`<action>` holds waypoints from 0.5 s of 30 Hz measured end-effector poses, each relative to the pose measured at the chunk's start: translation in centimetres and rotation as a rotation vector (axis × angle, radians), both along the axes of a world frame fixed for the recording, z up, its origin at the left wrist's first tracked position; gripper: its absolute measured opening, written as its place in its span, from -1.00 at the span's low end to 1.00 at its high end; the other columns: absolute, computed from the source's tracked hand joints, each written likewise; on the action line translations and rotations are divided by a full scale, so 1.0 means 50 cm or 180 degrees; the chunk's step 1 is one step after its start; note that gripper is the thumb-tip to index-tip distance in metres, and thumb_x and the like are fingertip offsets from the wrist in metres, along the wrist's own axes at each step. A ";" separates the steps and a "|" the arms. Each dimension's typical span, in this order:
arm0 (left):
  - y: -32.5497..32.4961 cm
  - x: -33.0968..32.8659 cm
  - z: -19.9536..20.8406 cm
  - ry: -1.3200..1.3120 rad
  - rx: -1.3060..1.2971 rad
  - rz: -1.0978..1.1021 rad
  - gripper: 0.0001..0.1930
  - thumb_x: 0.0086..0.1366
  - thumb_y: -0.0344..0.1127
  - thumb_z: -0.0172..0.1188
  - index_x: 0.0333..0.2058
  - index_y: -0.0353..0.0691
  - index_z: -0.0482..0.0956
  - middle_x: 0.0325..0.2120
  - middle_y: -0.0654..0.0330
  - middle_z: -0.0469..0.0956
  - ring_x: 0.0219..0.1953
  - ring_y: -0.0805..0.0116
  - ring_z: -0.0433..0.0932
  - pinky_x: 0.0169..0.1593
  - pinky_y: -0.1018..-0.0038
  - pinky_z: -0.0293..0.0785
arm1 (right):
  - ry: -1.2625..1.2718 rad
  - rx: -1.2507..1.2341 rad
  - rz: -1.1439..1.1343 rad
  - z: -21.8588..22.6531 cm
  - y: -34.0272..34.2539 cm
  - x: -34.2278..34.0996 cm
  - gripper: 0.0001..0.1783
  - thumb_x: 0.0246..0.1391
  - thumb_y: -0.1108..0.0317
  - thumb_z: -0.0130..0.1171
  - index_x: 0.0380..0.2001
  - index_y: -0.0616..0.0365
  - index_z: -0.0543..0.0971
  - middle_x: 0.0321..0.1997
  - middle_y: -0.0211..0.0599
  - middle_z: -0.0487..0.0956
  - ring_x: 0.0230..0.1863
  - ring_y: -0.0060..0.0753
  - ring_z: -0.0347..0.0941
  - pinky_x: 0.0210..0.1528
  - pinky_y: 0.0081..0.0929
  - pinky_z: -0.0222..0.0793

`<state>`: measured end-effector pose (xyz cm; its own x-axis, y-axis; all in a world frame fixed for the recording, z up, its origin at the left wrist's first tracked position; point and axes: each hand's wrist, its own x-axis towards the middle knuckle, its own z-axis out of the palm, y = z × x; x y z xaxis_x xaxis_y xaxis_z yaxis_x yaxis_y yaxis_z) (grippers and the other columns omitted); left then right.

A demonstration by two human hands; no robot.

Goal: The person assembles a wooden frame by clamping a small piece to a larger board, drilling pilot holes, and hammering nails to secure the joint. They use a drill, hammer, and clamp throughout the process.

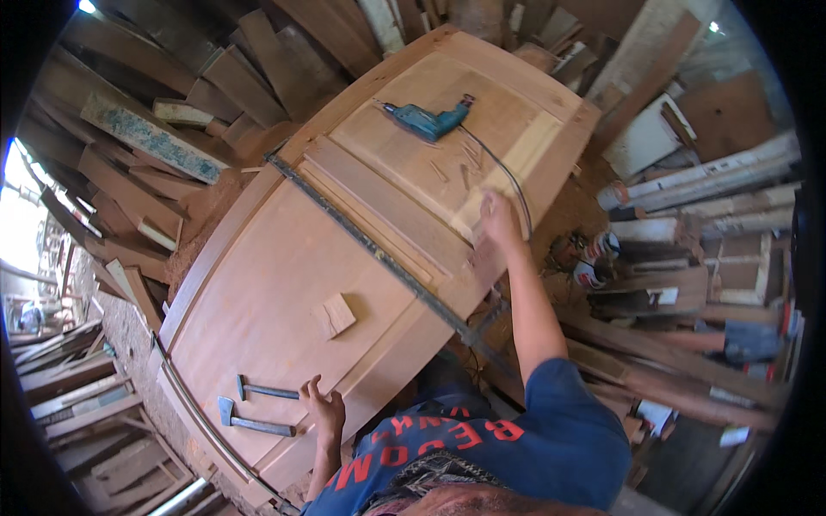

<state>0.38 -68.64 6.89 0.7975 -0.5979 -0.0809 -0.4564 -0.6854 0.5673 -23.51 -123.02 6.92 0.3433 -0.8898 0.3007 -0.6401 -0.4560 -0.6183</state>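
Wooden door (267, 284) lies beneath the left hand (325, 409), loosely spread, and the right hand (501, 220), its grip unclear.

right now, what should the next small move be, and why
Probably close the left hand around the slimmer hammer: the end of its handle lies close to that hand's spread fingers, while the right hand is farther up the wooden panel.

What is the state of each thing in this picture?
Panelled door: lying flat
Drill: lying down, unheld
Cord: attached to drill
Clamp bar: lying across door
Small hammer: lying down
Broad-headed tool: lying down
Wood block: resting on door
Wood strips: loose, scattered
Left hand: fingers apart, beside small hammer
Right hand: over door, grip unclear
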 end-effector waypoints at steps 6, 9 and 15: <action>-0.033 -0.036 0.083 0.0241 0.0662 0.0678 -0.51 0.07 -0.53 0.26 0.05 -0.30 0.51 -0.06 -0.14 0.43 0.07 -0.12 0.43 0.19 0.10 0.38 | 0.1442 -0.0042 0.0260 -0.013 -0.413 0.255 -0.39 0.13 0.38 0.24 0.29 0.01 0.44 0.33 -0.09 0.45 0.43 0.02 0.29 0.38 0.23 0.24; -0.017 -0.063 0.081 0.0079 0.0967 0.0776 -0.56 0.08 -0.48 0.27 0.01 -0.30 0.55 -0.08 -0.13 0.46 0.04 -0.07 0.46 0.19 0.13 0.40 | 0.2150 -0.0104 0.0533 -0.054 -0.526 0.309 -0.31 0.03 0.48 0.28 0.28 -0.02 0.41 0.32 -0.22 0.46 0.45 -0.04 0.26 0.41 0.36 0.15; 0.016 -0.115 0.063 0.0648 0.0991 0.1128 -0.54 0.08 -0.45 0.32 0.02 -0.28 0.55 -0.14 -0.06 0.54 -0.06 0.04 0.55 0.08 0.18 0.51 | 0.2588 -0.0556 0.1291 -0.055 -0.563 0.326 -0.33 -0.07 0.49 0.36 0.17 -0.02 0.43 0.22 -0.19 0.51 0.35 -0.07 0.36 0.41 0.33 0.15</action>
